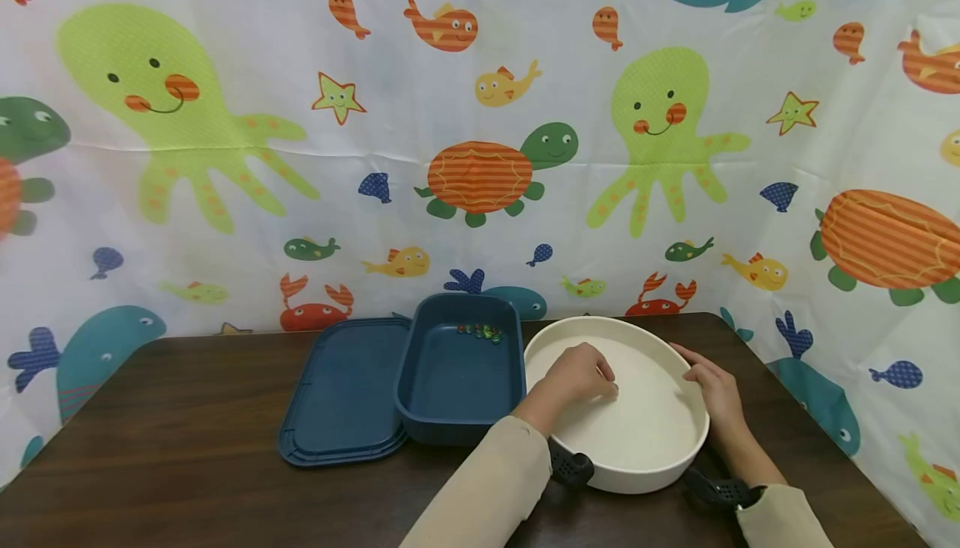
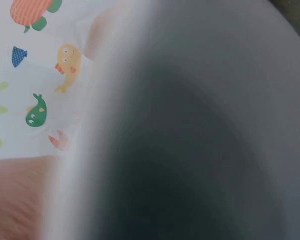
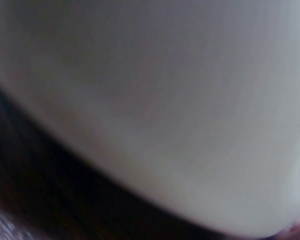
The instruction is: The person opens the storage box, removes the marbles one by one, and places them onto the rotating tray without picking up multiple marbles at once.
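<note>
Left hand (image 1: 576, 377) reaches over the near-left rim of a white bowl (image 1: 651, 431), right of centre in the frame; wrist bent, fingers curled inward above the bowl's floor. Cannot tell whether the fingertips pinch anything. Right hand (image 1: 716, 394) grips the bowl's right rim, forearm rising from the lower right. Blue box (image 1: 457, 385) just left of the bowl, mid-frame; small green and red beads (image 1: 480, 332) gathered toward its far end. Blue lid (image 1: 347, 398) lies flat beside the box's left side. Both wrist views mostly blur.
</note>
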Demonstrator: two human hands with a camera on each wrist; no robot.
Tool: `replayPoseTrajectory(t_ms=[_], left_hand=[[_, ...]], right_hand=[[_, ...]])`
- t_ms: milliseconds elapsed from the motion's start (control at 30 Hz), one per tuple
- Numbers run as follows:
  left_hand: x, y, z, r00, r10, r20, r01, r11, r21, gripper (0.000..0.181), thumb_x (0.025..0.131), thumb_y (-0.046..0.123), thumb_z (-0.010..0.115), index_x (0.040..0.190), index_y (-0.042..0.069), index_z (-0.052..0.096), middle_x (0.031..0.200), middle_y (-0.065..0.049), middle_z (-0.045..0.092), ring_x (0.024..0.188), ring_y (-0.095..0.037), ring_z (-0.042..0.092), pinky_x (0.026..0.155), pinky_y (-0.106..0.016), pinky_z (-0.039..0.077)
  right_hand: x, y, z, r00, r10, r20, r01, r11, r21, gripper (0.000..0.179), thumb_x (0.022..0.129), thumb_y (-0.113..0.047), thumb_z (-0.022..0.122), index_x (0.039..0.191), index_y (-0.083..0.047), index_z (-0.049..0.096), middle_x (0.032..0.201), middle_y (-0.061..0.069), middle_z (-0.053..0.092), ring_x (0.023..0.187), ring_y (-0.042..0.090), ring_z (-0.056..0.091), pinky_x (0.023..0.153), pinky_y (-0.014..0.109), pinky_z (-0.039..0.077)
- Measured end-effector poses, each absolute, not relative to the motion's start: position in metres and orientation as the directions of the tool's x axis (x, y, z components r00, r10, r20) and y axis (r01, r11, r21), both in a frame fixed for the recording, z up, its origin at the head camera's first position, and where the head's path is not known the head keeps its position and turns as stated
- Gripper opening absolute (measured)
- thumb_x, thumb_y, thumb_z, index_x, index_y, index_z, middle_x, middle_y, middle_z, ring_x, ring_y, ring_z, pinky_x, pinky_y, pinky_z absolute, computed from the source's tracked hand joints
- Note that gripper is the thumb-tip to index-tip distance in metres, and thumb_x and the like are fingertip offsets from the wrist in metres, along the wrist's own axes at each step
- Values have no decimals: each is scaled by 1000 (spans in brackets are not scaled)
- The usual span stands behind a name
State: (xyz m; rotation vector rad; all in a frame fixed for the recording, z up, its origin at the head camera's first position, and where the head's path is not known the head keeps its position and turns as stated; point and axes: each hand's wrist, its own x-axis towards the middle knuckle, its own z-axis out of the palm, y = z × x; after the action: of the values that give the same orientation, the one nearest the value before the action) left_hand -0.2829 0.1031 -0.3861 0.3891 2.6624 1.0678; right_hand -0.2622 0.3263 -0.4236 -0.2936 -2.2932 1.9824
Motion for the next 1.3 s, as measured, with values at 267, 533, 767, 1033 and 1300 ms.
replayPoseTrajectory(t_ms=[267, 533, 767, 1033, 1300], left_hand=[[-284, 92, -371, -917, 386, -101, 214, 689, 692, 19, 88, 20, 79, 102, 8, 76, 89, -3, 72, 69, -11, 58, 61, -22, 46], [-290, 65, -349, -928, 366, -68, 199, 642, 740, 23, 96, 29, 69, 110, 11, 75, 103, -4, 71, 88, -18, 69, 71, -27, 53], [-298, 37, -331, -931, 363, -36, 203, 599, 775, 25, 100, 29, 64, 115, 11, 75, 108, -9, 72, 99, -28, 72, 72, -30, 53], [-309, 9, -321, -960, 278, -7, 162, 582, 797, 26, 101, 26, 63, 114, 7, 74, 108, -16, 73, 91, -26, 70, 70, -30, 56], [-323, -19, -325, -988, 157, 8, 99, 581, 808, 24, 101, 21, 62, 111, 4, 74, 101, -14, 73, 92, -30, 70, 72, -35, 57]], right_hand=[[-262, 330, -422, -977, 208, -51, 77, 120, -990, 52, 96, -5, 42, 147, -2, 49, 107, -30, 65, 96, -15, 62, 83, 10, 52], [-262, 333, -423, -976, 212, -56, 82, 116, -990, 52, 96, -5, 42, 148, -3, 49, 105, -32, 64, 95, -16, 62, 82, 10, 53], [-262, 335, -424, -976, 214, -50, 79, 127, -989, 53, 96, -5, 42, 148, -3, 48, 105, -32, 64, 95, -17, 61, 82, 11, 53], [-262, 334, -425, -978, 204, -50, 84, 162, -983, 52, 98, -7, 40, 149, -5, 48, 132, -19, 61, 97, -18, 60, 83, 9, 52], [-262, 327, -425, -977, 201, -64, 98, 163, -982, 52, 98, -7, 40, 149, -7, 48, 140, -12, 57, 98, -17, 60, 84, 10, 52]])
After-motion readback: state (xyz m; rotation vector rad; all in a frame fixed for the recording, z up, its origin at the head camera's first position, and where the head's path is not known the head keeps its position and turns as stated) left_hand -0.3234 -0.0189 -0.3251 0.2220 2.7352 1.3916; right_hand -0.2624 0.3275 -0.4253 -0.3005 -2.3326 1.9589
